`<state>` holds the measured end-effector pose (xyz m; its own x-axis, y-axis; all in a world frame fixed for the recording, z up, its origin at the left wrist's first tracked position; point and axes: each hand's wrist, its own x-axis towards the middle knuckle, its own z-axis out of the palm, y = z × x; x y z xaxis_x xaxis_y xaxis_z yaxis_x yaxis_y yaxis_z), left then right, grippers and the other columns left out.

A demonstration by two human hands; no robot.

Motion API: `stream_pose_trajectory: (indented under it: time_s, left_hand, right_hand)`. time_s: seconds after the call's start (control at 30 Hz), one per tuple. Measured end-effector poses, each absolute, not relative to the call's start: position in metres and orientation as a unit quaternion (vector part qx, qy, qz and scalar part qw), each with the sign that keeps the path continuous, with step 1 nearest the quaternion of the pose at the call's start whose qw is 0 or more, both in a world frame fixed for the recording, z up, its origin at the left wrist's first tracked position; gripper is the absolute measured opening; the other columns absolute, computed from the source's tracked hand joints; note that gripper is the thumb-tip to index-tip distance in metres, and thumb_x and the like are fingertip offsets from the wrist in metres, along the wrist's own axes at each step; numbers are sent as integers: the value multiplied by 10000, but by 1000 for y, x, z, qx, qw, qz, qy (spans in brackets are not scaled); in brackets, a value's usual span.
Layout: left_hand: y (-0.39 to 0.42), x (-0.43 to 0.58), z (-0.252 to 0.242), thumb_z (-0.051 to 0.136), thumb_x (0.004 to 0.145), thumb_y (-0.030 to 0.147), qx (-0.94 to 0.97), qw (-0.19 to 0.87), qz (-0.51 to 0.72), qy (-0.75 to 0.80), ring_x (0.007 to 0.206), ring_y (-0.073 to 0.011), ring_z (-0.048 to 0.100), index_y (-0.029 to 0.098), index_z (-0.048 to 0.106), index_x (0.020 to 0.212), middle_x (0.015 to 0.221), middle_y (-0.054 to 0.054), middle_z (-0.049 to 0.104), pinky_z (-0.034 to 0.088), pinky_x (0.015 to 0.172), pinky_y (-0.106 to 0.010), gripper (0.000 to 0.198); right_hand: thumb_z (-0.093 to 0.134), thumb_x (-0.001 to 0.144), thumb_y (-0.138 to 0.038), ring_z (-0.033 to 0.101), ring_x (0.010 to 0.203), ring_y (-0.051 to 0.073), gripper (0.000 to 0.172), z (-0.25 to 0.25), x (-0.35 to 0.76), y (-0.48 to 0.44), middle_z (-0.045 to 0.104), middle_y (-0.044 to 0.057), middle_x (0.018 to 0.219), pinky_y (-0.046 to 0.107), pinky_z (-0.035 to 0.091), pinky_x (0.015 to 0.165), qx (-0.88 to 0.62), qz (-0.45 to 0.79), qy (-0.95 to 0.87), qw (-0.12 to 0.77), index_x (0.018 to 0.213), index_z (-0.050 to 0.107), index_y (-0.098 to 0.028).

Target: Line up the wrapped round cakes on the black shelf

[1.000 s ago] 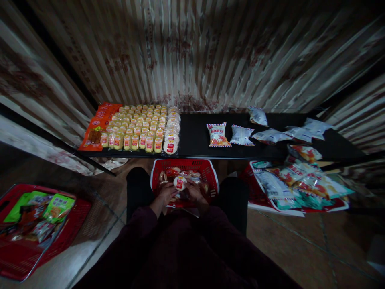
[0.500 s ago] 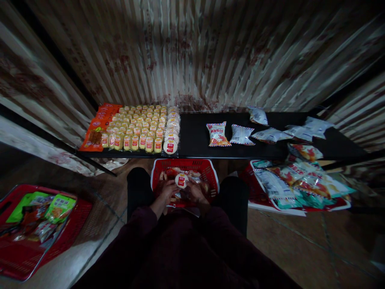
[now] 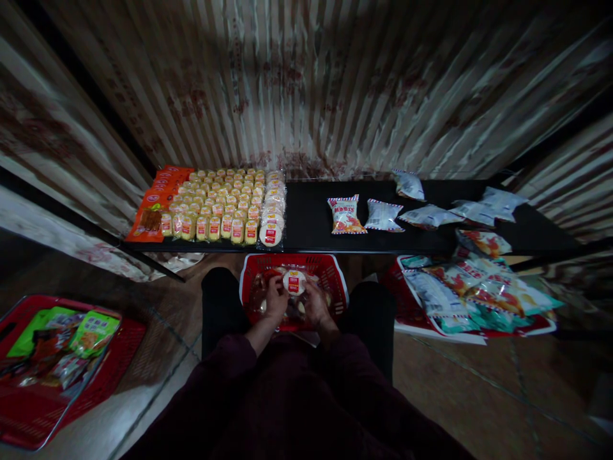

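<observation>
A round white packaged snack (image 3: 294, 282) with a red label is held between my two hands, above the red basket (image 3: 341, 275) that stands between my knees. My left hand (image 3: 274, 300) pinches the wrapper at its left side. On the other side, my right hand (image 3: 316, 301) grips its right edge, fingers closed. More wrapped snacks lie in the basket under my hands, partly hidden. Ahead on the black shelf (image 3: 306, 220), a column of the same round white snacks (image 3: 271, 234) runs back beside rows of small yellow packaged cakes (image 3: 211, 227).
Orange packets (image 3: 153, 204) lie at the shelf's left end. White and red snack bags (image 3: 345, 214) are scattered over its right half. A basket heaped with bags (image 3: 479, 291) stands at right; another red basket (image 3: 122, 358) with green packets sits at left. A striped curtain (image 3: 306, 83) hangs behind.
Both hands have moved slightly forward and up with the round snack, which has shifted a little to the right. The shelf goods stay as they were.
</observation>
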<state>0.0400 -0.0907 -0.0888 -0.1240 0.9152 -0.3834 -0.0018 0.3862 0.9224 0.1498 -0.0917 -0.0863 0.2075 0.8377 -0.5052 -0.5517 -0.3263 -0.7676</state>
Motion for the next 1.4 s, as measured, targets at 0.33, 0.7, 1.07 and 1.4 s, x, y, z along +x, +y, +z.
stream_pose_trajectory:
  time_s: [0.33,0.7,1.07,1.4]
  left_hand:
    - [-84,53,-66,553,703,25,429,463,488,603,914,-167,597,172,555,972,1007,-77,616,480,870,-342,307]
    - [-93,59,-41,670,732,285,339,596,463,562,1198,-257,520,210,640,1106,1229,-87,622,353,1049,-383,383]
    - [-93,62,-8,693,705,337,272,682,478,483,1066,-214,599,195,648,1121,1103,-63,683,422,950,-292,442]
    - [-92,61,-23,719,624,312,189,673,513,498,839,-166,625,163,694,937,870,-37,701,448,826,-272,347]
  right_hand:
    - [740,601,-334,666,721,173,419,-65,150,-91,731,-4,808,264,515,635,-505,584,-147,618,998,692,-212]
    - [682,698,-437,654,872,204,490,-58,157,-97,698,45,1031,327,522,758,-565,501,-288,589,1135,646,-219]
    - [518,837,-310,567,1053,227,359,-53,151,-97,618,103,1147,428,468,924,-612,199,-576,504,1175,607,-226]
    - [477,851,-282,495,1182,250,443,-40,145,-105,525,119,1283,463,410,1010,-577,136,-667,451,1287,516,-214]
